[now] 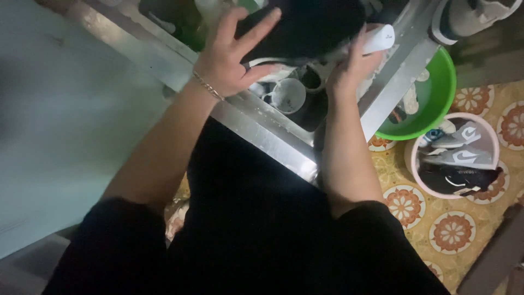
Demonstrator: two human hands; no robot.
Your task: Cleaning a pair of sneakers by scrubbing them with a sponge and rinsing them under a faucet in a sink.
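Over a steel sink (273, 139), the left hand (229, 57), fingers spread, steadies a black shoe (305, 27); the right hand (352, 68) grips a white brush (379, 39). Right of them, patterned yellow floor tiles (453, 232).

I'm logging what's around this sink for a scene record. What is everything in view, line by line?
Black shoe: one, black, held over the sink.
White brush: one, white, at the shoe's right side.
Cup: one, pale, inside the sink.
Steel sink: one, silver, centre.
Green basin: one, green, floor right of the sink.
Pink basin: one, pink, tiled floor, holding grey and black shoes.
Bracelet: one, gold, left wrist.
Left hand: on the shoe.
Right hand: gripping the brush.
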